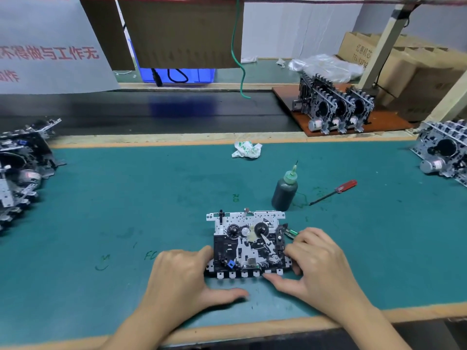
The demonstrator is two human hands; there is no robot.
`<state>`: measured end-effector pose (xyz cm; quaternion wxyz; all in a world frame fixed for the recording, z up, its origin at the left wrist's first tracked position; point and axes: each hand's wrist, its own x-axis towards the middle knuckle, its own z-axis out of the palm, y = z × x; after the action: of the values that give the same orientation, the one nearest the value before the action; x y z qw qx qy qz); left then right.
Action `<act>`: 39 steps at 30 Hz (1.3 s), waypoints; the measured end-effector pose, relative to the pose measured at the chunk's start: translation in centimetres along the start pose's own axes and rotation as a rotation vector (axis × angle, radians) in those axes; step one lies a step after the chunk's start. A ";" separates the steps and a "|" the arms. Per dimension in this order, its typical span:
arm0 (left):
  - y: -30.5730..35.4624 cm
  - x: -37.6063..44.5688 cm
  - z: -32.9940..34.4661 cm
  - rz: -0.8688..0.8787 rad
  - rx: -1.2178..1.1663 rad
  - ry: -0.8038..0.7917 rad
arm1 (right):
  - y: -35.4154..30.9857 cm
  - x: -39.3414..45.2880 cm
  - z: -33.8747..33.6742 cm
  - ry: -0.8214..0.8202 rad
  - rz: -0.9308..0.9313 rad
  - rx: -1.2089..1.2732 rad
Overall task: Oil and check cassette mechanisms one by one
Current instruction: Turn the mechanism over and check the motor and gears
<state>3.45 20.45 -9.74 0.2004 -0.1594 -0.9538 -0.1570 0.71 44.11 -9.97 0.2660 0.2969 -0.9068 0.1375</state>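
**A:** What do you have in front of you?

**B:** I see one cassette mechanism (249, 245) lying flat on the green bench (126, 198), near its front edge. I'll place everything else from that.

**A:** And the hands?

**B:** My left hand (180, 270) is at the mechanism's left edge, fingers (207, 251) curled against its side, thumb stretched out on the mat just in front of it. My right hand (319, 266) wraps the right edge: its fingers curl over that side and its thumb presses the front row of tabs. Both have hold of it, neither lies slack. A small green part (292, 232) pokes out past the right fingertips; I cannot tell what it is.

**A:** The oil?

**B:** The oil bottle (285, 192) with a green needle nozzle stands upright just behind the mechanism's right corner, not touching it. A red-handled screwdriver (333, 192) lies right of the bottle. A crumpled wrapper (247, 149) sits well behind the mechanism.

**A:** Other units?

**B:** A pile of mechanisms (22, 168) far left of it, a stack (446, 152) far right, and a row standing upright on a brown board (336, 107) behind and to the right, beyond the dark conveyor belt (151, 114).
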 end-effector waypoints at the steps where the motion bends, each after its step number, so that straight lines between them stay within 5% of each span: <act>1: 0.2 0.0 0.1 -0.044 -0.002 0.008 | -0.1 0.1 0.0 -0.004 0.001 0.010; 5: 0.4 0.3 0.4 -0.122 0.003 0.037 | -0.2 0.2 -0.2 -0.054 -0.019 0.084; 18: 0.3 0.0 0.2 0.029 -0.067 -0.056 | -0.3 0.0 -0.1 0.015 0.119 -0.027; 31: 1.1 0.1 0.0 -0.199 -0.015 0.020 | -0.2 0.1 -0.2 -0.044 0.007 0.106; 39: 0.4 0.0 0.0 -0.064 -0.104 -0.017 | -0.2 -0.1 -0.2 0.023 0.036 -0.042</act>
<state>3.63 20.82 -9.66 0.1784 -0.1402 -0.9507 -0.2114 0.97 44.04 -9.83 0.2800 0.2735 -0.9115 0.1265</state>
